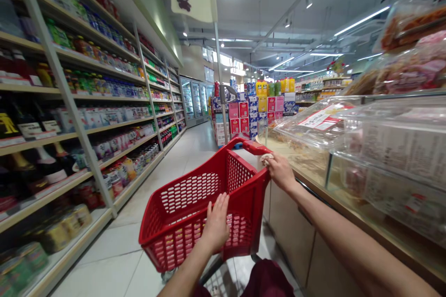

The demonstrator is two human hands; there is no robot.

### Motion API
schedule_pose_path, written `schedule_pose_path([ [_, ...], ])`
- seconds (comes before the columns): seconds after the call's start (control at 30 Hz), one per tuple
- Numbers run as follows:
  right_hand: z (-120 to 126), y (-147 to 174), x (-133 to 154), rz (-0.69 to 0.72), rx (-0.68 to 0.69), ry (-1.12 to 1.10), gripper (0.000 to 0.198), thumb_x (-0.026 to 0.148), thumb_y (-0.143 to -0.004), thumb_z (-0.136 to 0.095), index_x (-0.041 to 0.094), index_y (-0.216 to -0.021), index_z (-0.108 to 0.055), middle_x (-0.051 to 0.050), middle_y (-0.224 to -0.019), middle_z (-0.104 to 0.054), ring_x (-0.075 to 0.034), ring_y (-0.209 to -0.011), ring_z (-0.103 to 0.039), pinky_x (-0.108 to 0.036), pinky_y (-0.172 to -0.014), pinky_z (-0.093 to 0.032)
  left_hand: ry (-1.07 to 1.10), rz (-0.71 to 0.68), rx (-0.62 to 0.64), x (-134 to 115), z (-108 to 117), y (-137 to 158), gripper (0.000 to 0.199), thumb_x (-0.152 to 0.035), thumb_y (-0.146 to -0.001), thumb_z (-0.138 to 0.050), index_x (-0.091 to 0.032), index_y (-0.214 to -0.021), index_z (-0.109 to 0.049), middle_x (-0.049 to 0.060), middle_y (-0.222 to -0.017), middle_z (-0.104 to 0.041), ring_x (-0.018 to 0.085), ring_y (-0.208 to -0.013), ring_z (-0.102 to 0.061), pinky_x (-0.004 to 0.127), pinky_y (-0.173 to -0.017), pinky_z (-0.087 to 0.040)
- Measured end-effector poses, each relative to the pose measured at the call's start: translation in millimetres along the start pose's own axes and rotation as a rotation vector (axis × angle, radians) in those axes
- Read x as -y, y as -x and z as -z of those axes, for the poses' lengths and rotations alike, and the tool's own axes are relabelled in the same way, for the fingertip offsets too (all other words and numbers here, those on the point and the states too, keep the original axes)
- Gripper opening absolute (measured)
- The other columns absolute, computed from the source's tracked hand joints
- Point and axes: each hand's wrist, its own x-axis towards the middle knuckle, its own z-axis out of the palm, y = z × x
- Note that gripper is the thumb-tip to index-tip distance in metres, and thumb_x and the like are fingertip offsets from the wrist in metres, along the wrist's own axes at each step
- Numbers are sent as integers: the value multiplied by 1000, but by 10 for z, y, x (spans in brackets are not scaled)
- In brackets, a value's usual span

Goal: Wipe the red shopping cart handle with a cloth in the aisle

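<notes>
A red plastic shopping cart (240, 195) stands in front of me, turned sideways, with holes all over its basket walls. My left hand (218, 225) lies against its near side at the rim, fingers stretched out and holding nothing. At the cart's right end, beside the red handle, my right hand (279, 171) is closed on a crumpled white tissue (266, 158). That hand also seems to touch the cart's corner. A grey pole (219, 55) rises behind the cart's far end, bearing a cream flag (191, 0) with a brown bear.
Long shelves (114, 125) of bottles, cans and packs line the left side. A display counter (313, 167) with clear-packed food runs close along the right. Ahead stand stacked drink boxes (244, 111), and glass-door fridges (195, 97) farther back. The tiled floor (118, 250) shows on the left.
</notes>
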Motion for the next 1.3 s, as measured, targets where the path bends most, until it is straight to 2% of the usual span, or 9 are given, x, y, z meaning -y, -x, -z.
schedule_pose_path([
  [0.07, -20, -7, 65, -33, 2, -14, 27, 14, -80, -38, 16, -94, -62, -13, -105, -55, -24, -102, -46, -40, -90, -33, -1, 8, 8, -18, 3, -4, 81, -6, -56, -37, -10, -135, -16, 5, -144, -14, 17, -132, -8, 44, -108, -7],
  [0.27, -117, 164, 669, 304, 180, -184, 25, 14, -81, -41, 19, -98, -60, -8, -105, -56, -20, -102, -45, -37, -93, -30, -15, 4, 24, -14, 29, 14, 80, -7, -58, -36, -11, -135, -16, 4, -144, -13, 16, -132, -7, 44, -108, -6],
  [0.5, -14, 3, 28, -40, 43, -12, 30, 16, -82, -38, 12, -104, -58, -16, -111, -52, -26, -106, -44, -43, -90, -32, 6, -3, 14, -20, 9, 32, 81, -7, -58, -36, -12, -135, -14, 4, -145, -10, 16, -132, -5, 43, -108, -5],
  [0.73, -167, 248, 578, 306, 107, -194, 31, 13, -83, -36, 19, -105, -57, -10, -113, -54, -21, -109, -43, -41, -95, -32, -25, -1, 37, -38, 23, 44, 81, -8, -58, -36, -11, -135, -13, 4, -145, -8, 16, -133, -4, 43, -108, -4],
  [0.8, -145, 210, 489, 263, 117, -159, 31, 13, -82, -38, 18, -107, -56, -10, -115, -53, -22, -108, -44, -41, -94, -33, -30, -1, 37, -33, 22, 49, 81, -8, -58, -36, -12, -135, -13, 4, -145, -9, 16, -132, -4, 43, -108, -5],
  [0.93, -111, 66, 136, -23, 41, -48, 34, 14, -79, -40, 11, -110, -55, -17, -117, -49, -27, -111, -42, -44, -93, -32, -10, -1, 29, -48, 12, 40, 80, -9, -59, -37, -12, -135, -13, 3, -145, -9, 16, -133, -3, 42, -108, -4],
  [1.0, -140, 67, 180, -31, 37, -69, 33, 12, -80, -37, 11, -107, -57, -17, -115, -51, -26, -110, -42, -44, -94, -31, -4, 6, 30, -63, 12, 29, 79, -10, -60, -36, -11, -136, -13, 4, -145, -8, 16, -133, -3, 42, -108, -4],
  [1.2, -210, 284, 903, 227, 259, -191, 39, 15, -75, -45, 15, -113, -53, -13, -125, -45, -27, -119, -33, -46, -99, -24, -21, -4, 55, -44, 23, 25, 81, -10, -59, -36, -11, -136, -12, 2, -145, -7, 16, -133, -1, 42, -108, -3],
  [1.3, -120, 249, 869, 229, 416, -163, 48, 18, -73, -47, 18, -121, -46, -12, -133, -37, -30, -122, -28, -52, -98, -20, -17, -8, 54, -14, 27, 37, 82, -11, -58, -36, -12, -136, -12, 2, -145, -6, 16, -133, -1, 42, -108, -3],
])
